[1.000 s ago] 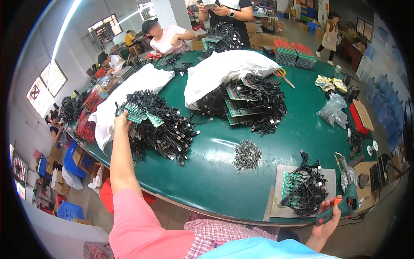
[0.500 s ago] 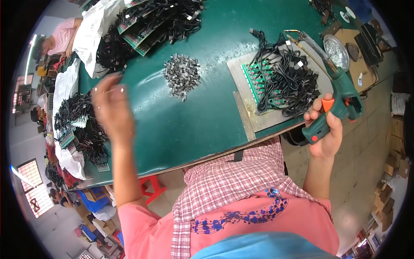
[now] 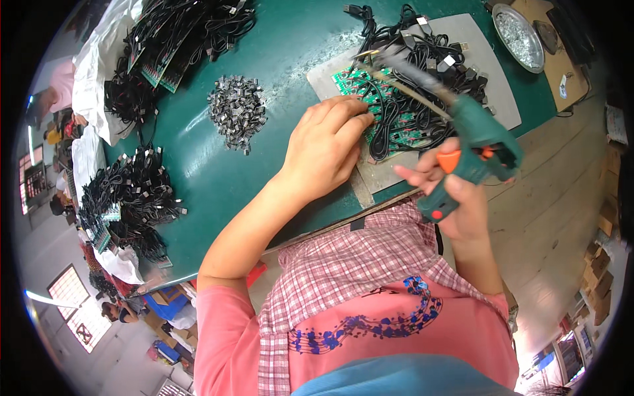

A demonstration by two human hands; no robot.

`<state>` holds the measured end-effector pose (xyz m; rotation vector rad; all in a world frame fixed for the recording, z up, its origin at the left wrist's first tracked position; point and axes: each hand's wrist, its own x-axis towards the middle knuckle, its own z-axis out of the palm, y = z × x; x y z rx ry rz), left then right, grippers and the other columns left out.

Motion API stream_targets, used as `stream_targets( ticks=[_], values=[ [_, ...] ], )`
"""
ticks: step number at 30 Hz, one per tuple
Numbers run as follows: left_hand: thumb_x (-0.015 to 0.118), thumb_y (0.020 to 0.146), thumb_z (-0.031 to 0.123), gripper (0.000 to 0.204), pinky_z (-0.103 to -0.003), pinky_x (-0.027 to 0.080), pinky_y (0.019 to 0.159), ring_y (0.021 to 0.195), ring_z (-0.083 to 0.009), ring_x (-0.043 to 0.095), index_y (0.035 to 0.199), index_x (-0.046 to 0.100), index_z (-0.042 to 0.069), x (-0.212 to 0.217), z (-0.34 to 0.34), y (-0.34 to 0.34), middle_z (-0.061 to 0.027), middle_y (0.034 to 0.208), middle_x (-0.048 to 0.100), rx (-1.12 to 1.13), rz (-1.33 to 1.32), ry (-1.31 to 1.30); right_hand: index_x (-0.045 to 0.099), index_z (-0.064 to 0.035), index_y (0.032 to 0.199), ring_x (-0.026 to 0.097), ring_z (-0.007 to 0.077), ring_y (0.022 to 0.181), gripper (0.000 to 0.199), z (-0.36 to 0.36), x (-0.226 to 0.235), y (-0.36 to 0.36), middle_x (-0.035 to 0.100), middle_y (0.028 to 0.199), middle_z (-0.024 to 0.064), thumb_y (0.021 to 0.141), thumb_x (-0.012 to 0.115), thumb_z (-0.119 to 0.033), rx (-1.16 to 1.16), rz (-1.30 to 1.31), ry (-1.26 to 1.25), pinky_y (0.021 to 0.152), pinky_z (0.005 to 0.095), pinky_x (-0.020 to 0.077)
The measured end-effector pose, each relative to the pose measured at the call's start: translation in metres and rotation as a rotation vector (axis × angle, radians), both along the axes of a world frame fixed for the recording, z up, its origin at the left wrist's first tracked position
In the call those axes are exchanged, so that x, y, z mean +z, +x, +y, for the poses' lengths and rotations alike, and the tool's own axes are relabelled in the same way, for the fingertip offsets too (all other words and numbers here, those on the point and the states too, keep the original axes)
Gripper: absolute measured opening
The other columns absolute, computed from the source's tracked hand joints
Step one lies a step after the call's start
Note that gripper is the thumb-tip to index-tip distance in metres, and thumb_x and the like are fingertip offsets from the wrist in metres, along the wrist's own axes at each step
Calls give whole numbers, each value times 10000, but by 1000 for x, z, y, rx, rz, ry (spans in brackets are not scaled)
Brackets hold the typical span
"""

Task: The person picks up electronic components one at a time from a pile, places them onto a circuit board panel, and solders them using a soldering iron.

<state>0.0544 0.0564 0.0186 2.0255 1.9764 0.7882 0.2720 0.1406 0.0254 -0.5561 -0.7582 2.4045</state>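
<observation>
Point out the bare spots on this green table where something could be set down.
Bare green table lies between the small pile of metal parts and the left hand, and along the near edge below that pile. It is crowded at the grey mat with circuit boards and black cables, under the right hand with the glue gun.

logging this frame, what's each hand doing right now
left hand: open, fingers resting on the green circuit boards
right hand: closed on the green soldering gun
</observation>
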Motion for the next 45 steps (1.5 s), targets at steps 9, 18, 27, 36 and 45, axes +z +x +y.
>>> stream_targets(
  ticks=[9, 18, 27, 36, 45],
  values=[
    [633, 671, 76, 467, -402, 389, 846, 984, -298, 510, 1133, 578, 47, 5, -15, 19, -102, 1036, 562, 80, -101, 6, 445, -15, 1190, 609, 286, 999, 390, -14, -8, -25, 573, 1085, 178, 830, 566, -102, 9, 31, 48, 957, 457, 460],
    [703, 681, 108, 495, -359, 402, 732, 845, -251, 533, 1160, 582, 69, 10, -10, 32, -69, 948, 560, 22, 57, -31, 439, -50, 1153, 630, 233, 823, 414, 3, 6, 3, 565, 965, 150, 804, 623, -177, -142, 8, 108, 958, 484, 465],
    [550, 910, 97, 255, -274, 490, 821, 996, -166, 616, 1127, 564, -36, 44, 70, 9, -100, 1052, 604, 220, -1063, -129, 417, -88, 1207, 507, 150, 743, 447, 19, 17, 19, 504, 900, 69, 835, 616, -236, -273, 7, 257, 804, 361, 418],
    [560, 907, 151, 299, -308, 474, 884, 1010, -186, 604, 1148, 573, -26, 16, 89, -16, -105, 1078, 616, 209, -697, 130, 417, -90, 1222, 495, 131, 691, 461, 18, 16, 30, 505, 880, 65, 844, 623, -253, -292, -16, 255, 762, 338, 408],
    [583, 829, 434, 719, -454, 250, 1098, 1350, -321, 335, 1368, 396, -3, 0, -29, 38, -182, 1449, 352, 2, 160, -254, 405, -55, 1186, 588, 180, 635, 461, 8, 8, 18, 564, 850, 122, 819, 634, -214, -186, -16, 172, 724, 380, 493]
  ],
)
